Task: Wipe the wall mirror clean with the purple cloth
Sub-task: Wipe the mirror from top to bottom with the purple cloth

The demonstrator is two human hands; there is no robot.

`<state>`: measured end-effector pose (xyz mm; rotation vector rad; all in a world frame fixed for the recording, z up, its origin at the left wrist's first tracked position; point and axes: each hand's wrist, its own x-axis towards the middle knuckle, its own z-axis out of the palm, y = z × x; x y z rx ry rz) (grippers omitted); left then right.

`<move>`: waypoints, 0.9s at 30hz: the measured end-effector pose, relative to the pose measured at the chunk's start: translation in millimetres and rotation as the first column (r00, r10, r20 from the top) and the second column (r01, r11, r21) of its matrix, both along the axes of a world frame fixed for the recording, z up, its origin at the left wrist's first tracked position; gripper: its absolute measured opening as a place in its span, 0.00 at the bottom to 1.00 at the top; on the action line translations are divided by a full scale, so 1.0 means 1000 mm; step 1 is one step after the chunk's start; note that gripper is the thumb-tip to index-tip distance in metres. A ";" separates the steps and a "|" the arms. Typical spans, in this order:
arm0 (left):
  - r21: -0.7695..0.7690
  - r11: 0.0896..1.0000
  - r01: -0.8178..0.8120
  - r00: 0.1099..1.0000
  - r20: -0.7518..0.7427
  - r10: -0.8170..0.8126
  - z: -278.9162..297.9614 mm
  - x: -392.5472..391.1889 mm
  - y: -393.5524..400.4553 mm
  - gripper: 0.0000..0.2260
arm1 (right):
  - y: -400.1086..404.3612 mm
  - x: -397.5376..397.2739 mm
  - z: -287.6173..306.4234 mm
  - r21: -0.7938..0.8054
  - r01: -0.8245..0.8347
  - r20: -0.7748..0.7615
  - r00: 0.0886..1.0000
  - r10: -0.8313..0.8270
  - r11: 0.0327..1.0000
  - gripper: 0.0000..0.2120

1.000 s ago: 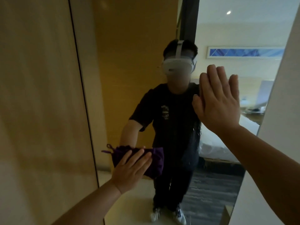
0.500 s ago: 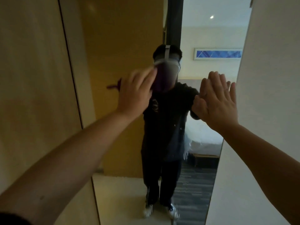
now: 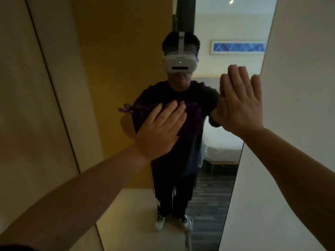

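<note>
Nearest the camera, two bare forearms reach toward the wall mirror (image 3: 126, 51). The left hand (image 3: 159, 131) lies flat with its fingers spread and pins the purple cloth (image 3: 192, 116) against the glass — not gripping it, just pressing with an open palm. A second ago this hand was low on the mirror, half a second ago it was up at head height, and now it sits at mid-height; that reads as fast up-and-down strokes, so the wiping looks well under way, with the left strip of the glass likely the part being covered. The right hand (image 3: 241, 104), open with fingers together and pointing up, rests flat near the mirror's right edge and has hardly shifted, apparently as a brace. The cloth is bunched, its long axis roughly horizontal across the glass, a loose purple tag (image 3: 126, 109) pointing toward the mirror's left edge.
</note>
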<state>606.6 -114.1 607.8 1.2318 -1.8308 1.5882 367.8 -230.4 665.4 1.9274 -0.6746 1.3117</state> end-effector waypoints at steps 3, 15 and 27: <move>0.083 0.996 -0.033 0.996 0.080 0.027 -0.096 0.010 0.008 0.21 | -0.001 0.001 0.000 0.024 -0.005 -0.005 1.000 0.005 1.000 0.28; 0.262 0.957 0.122 0.992 -0.066 -0.109 -0.098 -0.004 0.035 0.15 | 0.031 -0.022 0.004 0.306 0.105 -0.022 0.994 -0.104 0.946 0.30; -0.158 0.987 0.024 0.983 -0.175 -0.052 0.187 -0.083 -0.029 0.21 | -0.040 -0.097 -0.012 0.436 0.155 0.064 0.977 -0.202 0.887 0.29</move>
